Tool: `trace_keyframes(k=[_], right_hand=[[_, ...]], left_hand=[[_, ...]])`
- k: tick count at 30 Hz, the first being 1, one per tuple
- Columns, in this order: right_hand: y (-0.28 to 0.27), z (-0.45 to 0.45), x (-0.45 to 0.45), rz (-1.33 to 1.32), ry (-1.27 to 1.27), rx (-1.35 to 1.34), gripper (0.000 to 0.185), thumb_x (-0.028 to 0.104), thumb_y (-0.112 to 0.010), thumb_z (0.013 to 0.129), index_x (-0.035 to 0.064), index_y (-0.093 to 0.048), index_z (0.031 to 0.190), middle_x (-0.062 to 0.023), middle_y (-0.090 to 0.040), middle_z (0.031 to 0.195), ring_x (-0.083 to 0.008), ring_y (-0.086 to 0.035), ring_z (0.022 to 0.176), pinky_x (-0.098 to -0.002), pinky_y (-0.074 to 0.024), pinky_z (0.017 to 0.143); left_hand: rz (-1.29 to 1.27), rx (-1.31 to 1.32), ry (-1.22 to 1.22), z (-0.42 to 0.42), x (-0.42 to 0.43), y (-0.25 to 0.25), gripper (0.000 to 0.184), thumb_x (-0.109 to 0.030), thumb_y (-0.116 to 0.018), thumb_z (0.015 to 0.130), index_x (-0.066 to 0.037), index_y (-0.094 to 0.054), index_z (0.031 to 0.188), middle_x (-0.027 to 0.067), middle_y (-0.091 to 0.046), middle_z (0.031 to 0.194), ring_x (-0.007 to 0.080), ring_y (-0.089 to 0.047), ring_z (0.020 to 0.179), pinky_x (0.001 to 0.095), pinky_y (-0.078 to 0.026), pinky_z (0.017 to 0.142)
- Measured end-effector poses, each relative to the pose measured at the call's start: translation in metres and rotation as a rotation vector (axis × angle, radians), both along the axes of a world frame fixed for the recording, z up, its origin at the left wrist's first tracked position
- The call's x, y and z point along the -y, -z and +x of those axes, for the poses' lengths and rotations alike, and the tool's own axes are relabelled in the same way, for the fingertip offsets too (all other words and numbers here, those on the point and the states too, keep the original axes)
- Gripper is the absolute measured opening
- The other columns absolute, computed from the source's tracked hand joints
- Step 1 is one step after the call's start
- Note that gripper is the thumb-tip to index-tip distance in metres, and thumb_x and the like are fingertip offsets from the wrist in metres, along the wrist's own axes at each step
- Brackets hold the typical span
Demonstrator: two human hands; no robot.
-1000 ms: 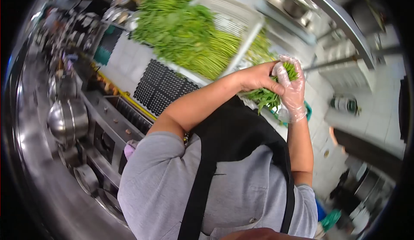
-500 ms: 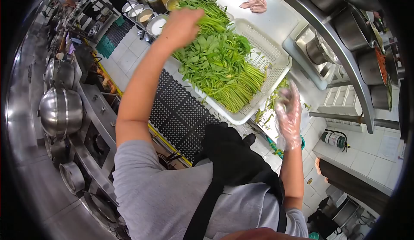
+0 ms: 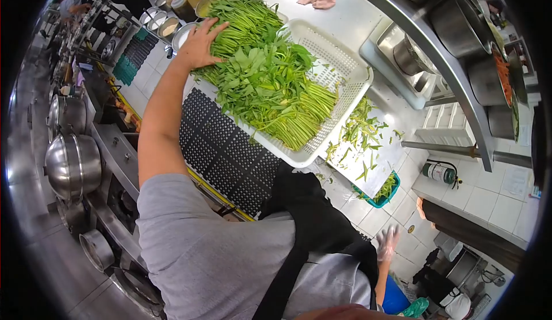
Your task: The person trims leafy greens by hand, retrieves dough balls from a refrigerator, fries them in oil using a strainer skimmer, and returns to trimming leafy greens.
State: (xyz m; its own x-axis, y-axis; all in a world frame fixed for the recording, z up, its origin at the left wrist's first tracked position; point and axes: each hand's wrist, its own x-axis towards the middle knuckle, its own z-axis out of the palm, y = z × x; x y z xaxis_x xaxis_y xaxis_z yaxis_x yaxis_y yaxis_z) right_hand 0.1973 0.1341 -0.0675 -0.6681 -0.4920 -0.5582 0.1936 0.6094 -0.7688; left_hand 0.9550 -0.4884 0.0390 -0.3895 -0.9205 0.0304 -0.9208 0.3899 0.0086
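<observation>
Left hand point(image 3: 201, 43): bare, fingers spread, touching leafy greens point(image 3: 270, 87), view's 11 o'clock. Greens: flat leaves, thin smooth stems, heaped at 12 in rectangular perforated white plastic basket point(image 3: 364, 87). Right hand point(image 3: 388, 242): clear crinkly glove, open, holding nothing, between 4 and 5, apart from teal plastic tub point(image 3: 380, 203). Loose leaves point(image 3: 363, 126) on shiny flat metal point(image 3: 386, 158), 3 o'clock.
</observation>
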Motion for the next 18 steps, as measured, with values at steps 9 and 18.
trace_keyframes(k=[9, 18], right_hand=[[0.031, -0.052, -0.196, -0.051, 0.483, 0.245, 0.129, 0.083, -0.072, 0.086, 0.0332, 0.006, 0.176, -0.0096, 0.008, 0.184, -0.0485, -0.011, 0.166, -0.0715, -0.0460, 0.111], [0.047, -0.167, -0.117, -0.404, 0.097, 0.015, 0.097, 0.054, -0.063, 0.109, 0.0220, -0.002, 0.178, -0.0091, 0.004, 0.185, -0.0406, -0.015, 0.167, -0.0636, -0.0405, 0.121]], left_hand=[[-0.478, 0.032, -0.068, -0.020, -0.028, -0.084, 0.097, -0.047, -0.098, 0.072, -0.011, -0.059, 0.153, 0.0255, -0.051, 0.158, 0.0471, -0.050, 0.145, 0.0534, -0.046, 0.118], [0.433, -0.868, 0.208, -0.545, -0.349, -0.018, 0.038, -0.031, -0.079, 0.099, 0.000, -0.073, 0.120, 0.0081, -0.076, 0.097, 0.0155, -0.070, 0.084, 0.0333, -0.057, 0.075]])
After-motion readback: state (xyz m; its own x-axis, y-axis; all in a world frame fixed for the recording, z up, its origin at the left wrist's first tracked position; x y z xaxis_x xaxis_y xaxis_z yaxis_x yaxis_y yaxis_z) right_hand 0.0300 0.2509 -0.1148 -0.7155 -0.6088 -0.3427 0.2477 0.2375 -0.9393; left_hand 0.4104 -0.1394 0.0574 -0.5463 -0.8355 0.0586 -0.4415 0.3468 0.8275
